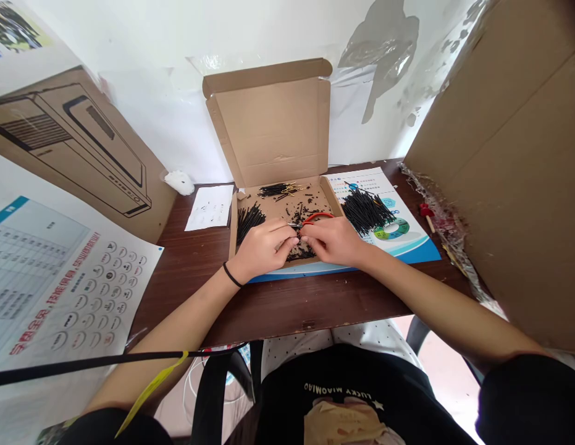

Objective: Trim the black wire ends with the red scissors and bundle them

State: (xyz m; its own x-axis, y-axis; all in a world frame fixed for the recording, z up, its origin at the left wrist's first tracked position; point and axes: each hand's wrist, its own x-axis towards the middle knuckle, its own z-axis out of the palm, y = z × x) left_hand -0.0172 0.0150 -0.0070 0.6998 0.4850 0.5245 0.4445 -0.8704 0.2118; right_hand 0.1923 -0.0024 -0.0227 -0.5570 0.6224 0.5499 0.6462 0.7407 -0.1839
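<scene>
Scissors (320, 216) with orange-red handles were held in the right hand (334, 242), above the near part of an open cardboard box. The dark brown worktop (287, 303) stretched across the scene between upright cardboard panels. On it stood the box (275, 136), its lid raised against the white wall, its tray resting partly on a printed sheet (410, 238) with a blue border. A smaller white paper (210, 207) lay just left of the tray. Outside the box to the right, a large bunch of black sticks (368, 211) was spread over the sheet; inside, a left bunch (250, 221) sat along the wall, and a far bunch (278, 190) showed gold-coloured ends. The left hand (267, 247) was nearly touching the right, its fingers narrowed to a pinch beside the blades; whether it gripped a small piece could not be told. Short black scraps (310, 201) littered the tray's cardboard floor around both hands.
</scene>
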